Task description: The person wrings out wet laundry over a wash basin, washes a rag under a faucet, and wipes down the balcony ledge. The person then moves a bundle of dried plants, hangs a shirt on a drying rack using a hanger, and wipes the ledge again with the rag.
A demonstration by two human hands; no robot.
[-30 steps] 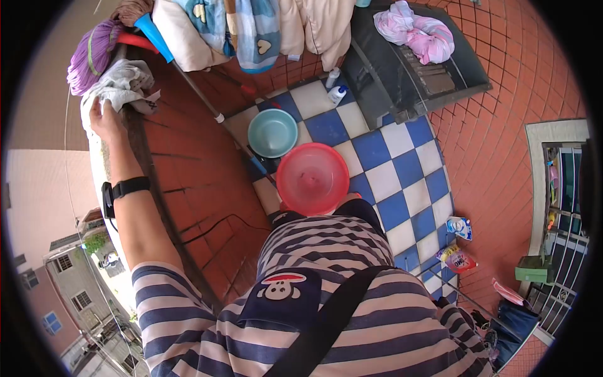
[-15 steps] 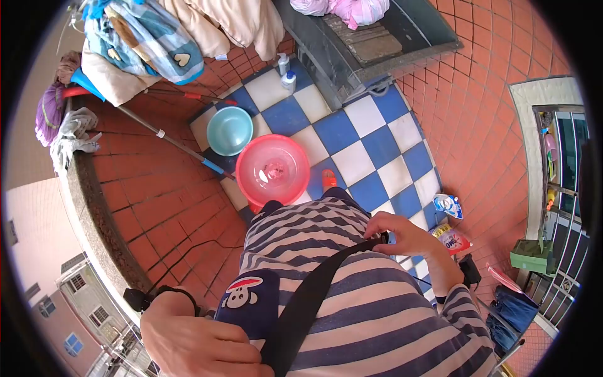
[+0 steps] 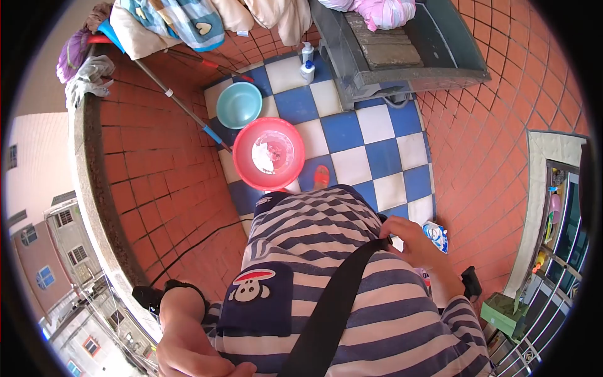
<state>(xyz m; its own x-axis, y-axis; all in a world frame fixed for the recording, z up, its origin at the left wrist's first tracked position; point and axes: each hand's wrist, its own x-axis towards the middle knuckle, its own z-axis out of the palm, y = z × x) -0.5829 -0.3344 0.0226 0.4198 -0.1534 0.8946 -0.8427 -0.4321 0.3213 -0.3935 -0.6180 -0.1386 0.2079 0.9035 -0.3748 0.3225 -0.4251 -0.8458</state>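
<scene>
At the bottom left, my left hand (image 3: 195, 355) is in front of the striped shirt (image 3: 320, 220), its fingers curled and partly cut off by the frame edge; what they hold is hidden. My right hand (image 3: 409, 244) pinches the upper end of a black strap (image 3: 339, 301) that crosses the shirt diagonally. Black bands circle both wrists. Beyond my body a pink basin (image 3: 269, 154) with water and something small inside stands on the floor, beside a light-blue basin (image 3: 239, 105).
A dark sink (image 3: 433, 75) holds a pink-and-white cloth (image 3: 386, 12). Two bottles (image 3: 307, 70) stand near it. A pole (image 3: 182, 100) leans by the left wall, where a grey cloth (image 3: 91, 76) hangs. A detergent bag (image 3: 435, 236) and green box (image 3: 504, 314) are at the right.
My left hand has left the grey cloth on the wall and come down before the shirt. My right hand has come into view, at the strap. The view has shifted.
</scene>
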